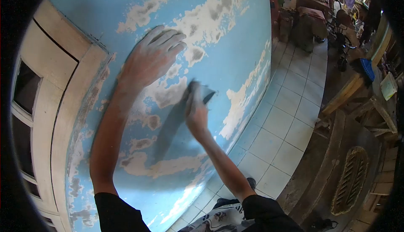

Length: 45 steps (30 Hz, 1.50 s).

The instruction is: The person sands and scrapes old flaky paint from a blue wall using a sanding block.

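Wall edges: seen from the right hand (196,111), the wall (248,42) meets the tiled floor (280,124) at 3 to 4 o'clock; the cream frame (69,106) bounds it at 9 o'clock.
Open room: bare wall spreads toward 1 o'clock, blue with pale, patchy areas; tiles run from 1 round to 5 o'clock beyond its edge.
Dark flat tool (206,93): in the right fingers, projecting at about 2 o'clock from them, close to the wall; blur hides its exact type and whether it touches.
Right fingers: closed round the tool.
Right arm: reaches in from 5 o'clock, forearm slanting up to the wall.
Left hand (152,59): at 11 o'clock from the right, laid on the wall, fingers extended toward 2 o'clock, whitish, holding nothing visible.
Left arm: rises from 7 o'clock, elbow bent.
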{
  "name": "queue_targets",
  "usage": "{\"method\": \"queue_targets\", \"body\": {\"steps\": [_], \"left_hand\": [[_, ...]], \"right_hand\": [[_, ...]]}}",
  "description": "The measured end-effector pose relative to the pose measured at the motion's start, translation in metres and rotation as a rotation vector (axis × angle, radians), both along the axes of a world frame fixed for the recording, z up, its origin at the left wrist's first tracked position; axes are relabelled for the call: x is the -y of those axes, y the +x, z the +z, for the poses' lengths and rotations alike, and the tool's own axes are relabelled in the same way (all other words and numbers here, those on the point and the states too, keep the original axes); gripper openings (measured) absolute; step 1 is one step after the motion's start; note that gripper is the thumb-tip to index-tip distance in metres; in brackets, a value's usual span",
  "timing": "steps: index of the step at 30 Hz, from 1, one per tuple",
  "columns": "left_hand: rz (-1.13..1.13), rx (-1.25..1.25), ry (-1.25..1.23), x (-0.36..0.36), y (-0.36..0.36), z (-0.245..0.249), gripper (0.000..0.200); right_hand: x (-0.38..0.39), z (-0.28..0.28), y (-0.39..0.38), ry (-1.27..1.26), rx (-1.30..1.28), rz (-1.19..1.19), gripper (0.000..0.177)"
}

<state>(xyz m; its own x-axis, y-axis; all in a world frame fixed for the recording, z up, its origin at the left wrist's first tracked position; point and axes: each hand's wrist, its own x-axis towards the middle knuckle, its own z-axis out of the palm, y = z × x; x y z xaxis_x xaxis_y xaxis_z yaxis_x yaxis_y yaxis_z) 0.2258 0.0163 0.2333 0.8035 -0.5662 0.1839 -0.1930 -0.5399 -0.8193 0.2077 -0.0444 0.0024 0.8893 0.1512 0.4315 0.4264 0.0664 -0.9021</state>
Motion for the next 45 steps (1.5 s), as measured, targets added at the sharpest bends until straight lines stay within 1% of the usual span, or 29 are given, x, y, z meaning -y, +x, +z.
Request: {"method": "queue_targets", "body": {"steps": [1,2,3,5,6,7,9,10,13,14,15,17,18,20,21,23,24,25,27,28,32,34,35,37,39,41,42,43,45], "left_hand": [[-0.001,0.001,0.004,-0.001,0.001,0.001,0.026],[0.041,-0.026,0.001,-0.002,0.001,-0.001,0.032],[0.081,-0.047,-0.002,-0.002,0.001,-0.001,0.039],[0.091,-0.042,0.007,0.000,0.002,0.000,0.039],[0.101,-0.046,0.014,0.000,0.001,-0.001,0.039],[0.106,-0.046,0.009,-0.001,0.000,-0.003,0.039],[0.080,-0.039,0.002,-0.003,0.001,-0.003,0.038],[0.078,-0.042,0.005,-0.003,0.001,-0.003,0.038],[0.077,-0.036,-0.018,-0.002,-0.001,-0.004,0.039],[0.077,-0.040,-0.023,-0.001,-0.001,-0.004,0.039],[0.077,-0.043,-0.027,-0.002,0.000,-0.004,0.039],[0.076,-0.041,-0.028,-0.003,0.001,-0.004,0.038],[0.075,-0.044,-0.025,-0.004,0.000,-0.004,0.037],[0.068,-0.029,-0.019,-0.002,-0.001,-0.004,0.036],[0.060,-0.016,-0.023,-0.002,-0.002,-0.005,0.034],[0.053,-0.001,-0.040,-0.007,0.004,-0.008,0.033],[0.041,0.010,-0.050,-0.005,0.006,-0.009,0.032],[0.040,0.006,-0.056,-0.005,0.004,-0.010,0.032],[0.041,-0.005,-0.042,-0.004,0.001,-0.007,0.031],[0.039,-0.003,-0.038,-0.004,0.001,-0.007,0.031],[0.015,0.007,-0.077,-0.004,0.004,-0.007,0.031],[0.015,-0.008,-0.090,-0.004,-0.001,-0.010,0.031],[0.013,-0.012,-0.087,-0.004,-0.001,-0.010,0.031],[0.011,-0.011,-0.082,-0.005,0.000,-0.009,0.031],[0.008,0.009,-0.071,-0.004,0.003,-0.011,0.029],[-0.010,0.014,-0.066,-0.006,0.004,-0.014,0.029],[-0.024,0.022,-0.048,-0.008,0.002,-0.014,0.028],[-0.022,0.021,-0.045,-0.007,0.001,-0.014,0.028],[-0.011,-0.011,-0.084,-0.006,0.001,-0.013,0.029]], "right_hand": [[0.003,0.005,0.015,-0.007,-0.130,0.018,0.048],[0.007,0.009,0.025,0.031,-0.020,-0.040,0.050],[0.005,0.006,0.020,0.030,-0.014,-0.036,0.050],[0.000,-0.008,-0.002,-0.154,-0.040,0.262,0.073],[0.005,-0.005,-0.021,-0.203,0.071,0.250,0.081],[0.006,-0.003,-0.024,-0.207,0.071,0.255,0.081],[0.004,0.004,-0.023,-0.343,0.348,-0.147,0.090],[0.008,0.011,-0.014,-0.279,0.183,-0.012,0.090],[0.008,0.034,-0.008,-0.269,0.054,0.029,0.092],[0.010,0.031,-0.018,-0.162,0.138,0.044,0.091],[0.013,0.030,-0.023,-0.164,0.142,0.042,0.091],[0.015,0.029,-0.032,-0.439,0.294,-0.098,0.086],[0.014,0.027,-0.024,-0.435,0.292,-0.097,0.086],[0.009,0.025,0.004,-0.116,0.043,-0.018,0.081],[0.009,0.026,0.002,-0.115,0.045,-0.018,0.081],[0.015,0.022,-0.010,-0.200,0.078,0.119,0.081],[0.017,0.025,-0.022,-0.357,0.115,0.104,0.076],[0.018,0.024,-0.021,-0.363,0.110,0.104,0.076],[0.016,0.030,-0.008,-0.295,0.092,0.008,0.080],[0.021,0.041,-0.007,-0.177,0.093,0.021,0.077],[0.006,0.022,-0.018,-0.327,0.207,-0.091,0.083],[0.013,0.026,-0.013,-0.171,0.056,0.032,0.067],[0.014,0.030,-0.010,-0.167,0.057,0.034,0.067],[0.014,0.037,-0.007,-0.145,-0.067,0.041,0.067],[0.009,0.025,-0.014,-0.145,-0.040,0.071,0.066],[0.006,0.012,-0.018,-0.198,0.362,-0.169,0.064],[0.008,0.015,-0.008,-0.126,0.157,-0.048,0.059],[0.008,0.020,-0.001,-0.123,0.156,-0.047,0.059],[0.007,0.028,0.007,-0.116,0.027,-0.065,0.057]]}}
